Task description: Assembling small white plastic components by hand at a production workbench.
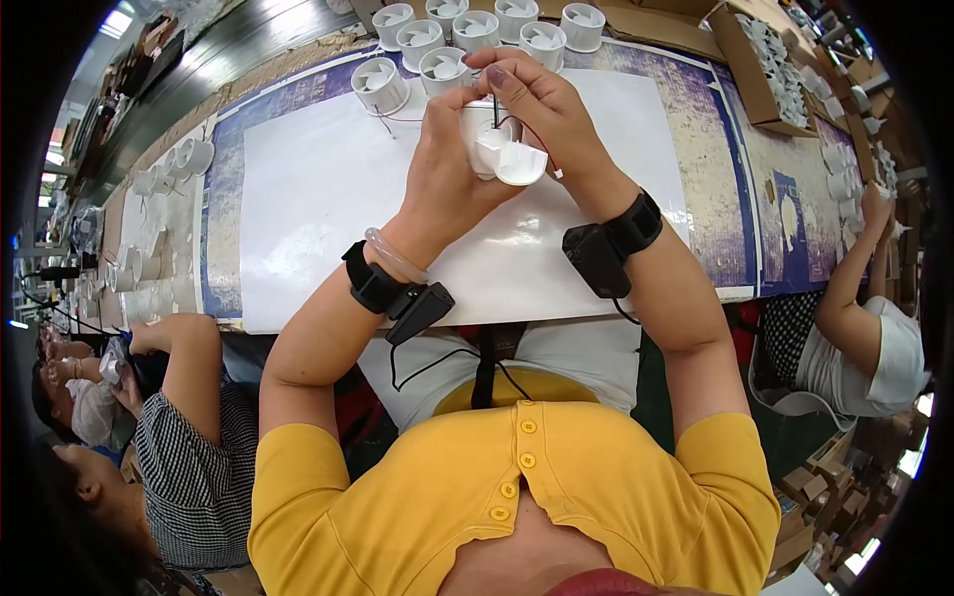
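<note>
Over the far middle of the white work sheet [328,228], my left hand [447,164] is closed around a white plastic fan housing [515,161]. It is tilted, with a curved white piece facing me. My right hand [556,104] is closed above it, its fingers pinched around a thin dark rod [496,111] that points down into the housing. The rod's upper end is hidden by the fingers, so I cannot tell its kind. A thin red and dark wire [537,137] runs from the housing and ends in a small white plug [558,173] beside my right wrist.
Several white round fan units [477,30] stand in rows just beyond my hands. An open cardboard box [760,74] of white parts stands at the far right. More white cylinders [189,156] line the left side. Co-workers sit left and right; a co-worker's hand [874,207] reaches toward parts.
</note>
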A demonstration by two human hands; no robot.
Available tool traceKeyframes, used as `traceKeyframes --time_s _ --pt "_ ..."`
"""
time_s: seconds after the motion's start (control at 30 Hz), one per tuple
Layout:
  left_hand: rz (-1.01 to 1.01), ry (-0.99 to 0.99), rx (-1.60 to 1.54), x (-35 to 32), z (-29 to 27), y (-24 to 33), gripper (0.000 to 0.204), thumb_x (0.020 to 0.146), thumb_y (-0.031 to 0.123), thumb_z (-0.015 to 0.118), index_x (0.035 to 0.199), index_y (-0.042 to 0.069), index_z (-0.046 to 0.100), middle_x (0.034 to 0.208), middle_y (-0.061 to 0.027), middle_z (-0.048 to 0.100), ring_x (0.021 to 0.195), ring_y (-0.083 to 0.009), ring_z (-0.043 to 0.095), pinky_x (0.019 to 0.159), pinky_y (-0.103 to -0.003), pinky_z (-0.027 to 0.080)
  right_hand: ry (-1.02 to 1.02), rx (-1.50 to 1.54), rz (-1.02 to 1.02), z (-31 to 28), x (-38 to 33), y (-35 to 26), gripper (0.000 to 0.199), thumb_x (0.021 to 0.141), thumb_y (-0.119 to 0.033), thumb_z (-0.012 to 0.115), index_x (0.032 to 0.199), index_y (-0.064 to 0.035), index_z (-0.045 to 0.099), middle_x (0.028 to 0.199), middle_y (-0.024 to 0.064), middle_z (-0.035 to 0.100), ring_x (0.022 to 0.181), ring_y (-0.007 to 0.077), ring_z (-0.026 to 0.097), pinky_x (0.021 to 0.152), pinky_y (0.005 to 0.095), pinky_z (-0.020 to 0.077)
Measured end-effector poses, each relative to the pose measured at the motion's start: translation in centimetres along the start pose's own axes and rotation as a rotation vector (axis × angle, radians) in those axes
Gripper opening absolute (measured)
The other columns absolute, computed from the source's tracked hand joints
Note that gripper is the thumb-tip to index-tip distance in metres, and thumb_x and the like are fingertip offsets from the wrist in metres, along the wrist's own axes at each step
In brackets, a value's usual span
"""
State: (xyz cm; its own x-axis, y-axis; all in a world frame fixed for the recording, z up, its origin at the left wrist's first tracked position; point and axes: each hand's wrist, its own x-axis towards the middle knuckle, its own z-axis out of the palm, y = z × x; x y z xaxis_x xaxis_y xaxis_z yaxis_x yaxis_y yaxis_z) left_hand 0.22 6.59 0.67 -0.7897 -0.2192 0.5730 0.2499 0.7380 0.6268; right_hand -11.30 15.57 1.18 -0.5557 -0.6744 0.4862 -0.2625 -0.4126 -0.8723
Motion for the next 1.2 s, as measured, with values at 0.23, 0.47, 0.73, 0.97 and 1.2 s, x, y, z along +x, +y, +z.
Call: traceKeyframes --time_s 0.23,0.47,0.73,0.97,1.2 --pt "0.123 0.074 -0.253 0.1 0.6 -1.1 0.076 0.067 0.010 0.080 0.125 0.007 0.031 0.127 -0.0166 0.044 0.112 -0.0300 0.051 0.091 -0.038 0.044 -0.007 0.327 0.243 -0.2 -0.2 -0.8 0.031 0.098 -0.023 0.047 0.113 0.0003 0.060 0.107 0.0039 0.060 0.093 0.0068 0.057 0.079 0.0182 0.0456" --pt "0.234 0.035 -0.046 0.7 -0.2 -1.0 0.063 0.068 0.012 0.076 0.121 0.009 0.042 0.126 -0.0174 0.044 0.118 -0.0349 0.045 0.093 -0.040 0.042 -0.083 0.098 0.197 -1.2 0.0 -1.1 0.031 0.097 -0.022 0.048 0.120 -0.0039 0.057 0.110 0.0039 0.062 0.096 0.0099 0.058 0.086 0.0235 0.0464" --pt "-0.066 -0.036 -0.271 0.1 -0.2 -1.6 0.061 0.068 0.010 0.073 0.121 0.007 0.044 0.121 -0.0186 0.047 0.114 -0.0349 0.046 0.094 -0.039 0.040 -0.273 -0.466 -0.457 -2.8 0.5 -2.3 0.025 0.096 -0.021 0.049 0.105 -0.0031 0.065 0.111 0.0074 0.063 0.096 0.0136 0.058 0.085 0.0268 0.0461" --pt "0.030 -0.081 -0.174 0.5 0.0 -1.4 0.063 0.067 0.010 0.073 0.121 0.005 0.043 0.120 -0.0180 0.047 0.113 -0.0345 0.046 0.094 -0.040 0.041 -0.088 -0.045 -0.145 -1.1 -0.3 -2.4 0.031 0.099 -0.025 0.044 0.099 -0.0009 0.063 0.093 0.0057 0.064 0.086 0.0117 0.059 0.083 0.0255 0.0467" --pt "0.051 -0.161 -0.151 0.1 0.1 -0.2 0.065 0.064 0.009 0.074 0.121 0.005 0.042 0.120 -0.0169 0.047 0.114 -0.0348 0.044 0.093 -0.040 0.041 -0.026 0.111 0.013 -1.2 -0.2 -3.1 0.035 0.100 -0.029 0.042 0.096 0.0009 0.061 0.064 -0.0012 0.053 0.062 0.0066 0.050 0.073 0.0229 0.0456"
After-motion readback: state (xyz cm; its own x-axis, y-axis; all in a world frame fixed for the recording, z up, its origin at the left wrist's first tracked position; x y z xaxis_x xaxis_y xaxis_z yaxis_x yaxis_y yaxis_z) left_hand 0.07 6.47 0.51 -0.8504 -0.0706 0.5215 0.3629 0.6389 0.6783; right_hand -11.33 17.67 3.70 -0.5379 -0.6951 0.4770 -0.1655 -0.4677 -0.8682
